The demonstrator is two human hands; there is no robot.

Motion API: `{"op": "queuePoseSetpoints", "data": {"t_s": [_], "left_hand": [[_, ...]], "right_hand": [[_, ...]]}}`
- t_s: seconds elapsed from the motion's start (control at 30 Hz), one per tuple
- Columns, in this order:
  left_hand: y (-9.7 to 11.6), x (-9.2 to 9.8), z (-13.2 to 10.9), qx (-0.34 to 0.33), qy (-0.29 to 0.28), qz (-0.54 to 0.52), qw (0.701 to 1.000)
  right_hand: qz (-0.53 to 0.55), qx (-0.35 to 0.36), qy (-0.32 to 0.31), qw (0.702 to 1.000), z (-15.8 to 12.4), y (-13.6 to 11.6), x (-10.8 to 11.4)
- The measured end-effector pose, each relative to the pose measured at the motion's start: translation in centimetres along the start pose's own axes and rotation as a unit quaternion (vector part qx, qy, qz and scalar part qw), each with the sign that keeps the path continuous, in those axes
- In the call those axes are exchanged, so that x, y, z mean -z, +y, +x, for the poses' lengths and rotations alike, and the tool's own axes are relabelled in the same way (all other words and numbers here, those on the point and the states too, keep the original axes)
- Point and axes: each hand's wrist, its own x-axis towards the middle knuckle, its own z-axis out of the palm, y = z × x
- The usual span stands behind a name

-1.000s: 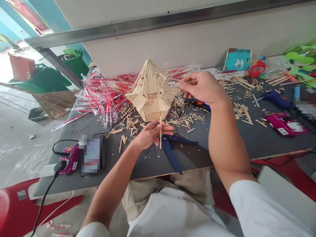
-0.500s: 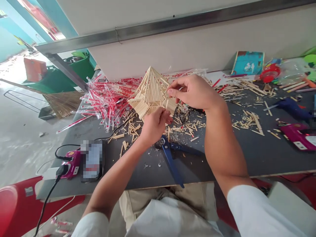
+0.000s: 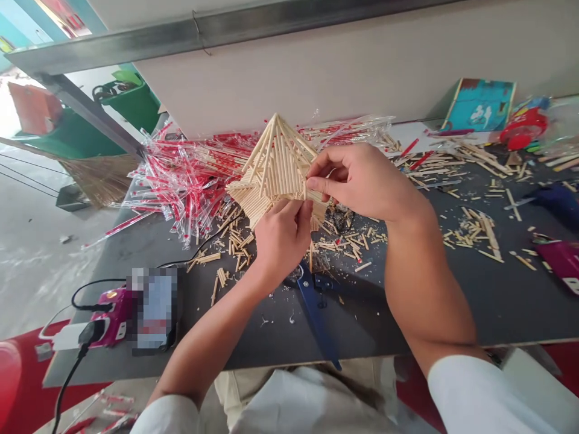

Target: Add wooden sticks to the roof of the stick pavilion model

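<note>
A pointed model built of pale wooden sticks (image 3: 274,163) is up in the air above the dark table top (image 3: 362,325), tilted, with its lower part hidden behind my hands. My left hand (image 3: 284,238) grips it from below and in front. My right hand (image 3: 357,178) pinches its right side between thumb and fingers, near a single upright stick. Blue-handled pliers (image 3: 314,316) lie on the table below my hands, partly shaded by them.
Behind the model lies a heap of plastic-wrapped red-and-white sticks (image 3: 190,181). Loose stick offcuts (image 3: 474,232) cover the table. A pink glue gun (image 3: 113,316) and a blurred object (image 3: 154,310) stand at the left, a blue glue gun (image 3: 556,202) at the right.
The single stick held in my left hand a second ago no longer shows. Both hands have closed onto the model, which has tilted, and the view has shifted.
</note>
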Motion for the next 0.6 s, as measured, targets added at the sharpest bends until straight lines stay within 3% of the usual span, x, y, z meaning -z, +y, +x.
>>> {"op": "queuePoseSetpoints", "data": {"t_s": [0.6], "left_hand": [[-0.58, 0.44, 0.57, 0.010, -0.059, -0.017, 0.998]], "right_hand": [[-0.043, 0.004, 0.005, 0.999, 0.04, 0.25, -0.33]]}}
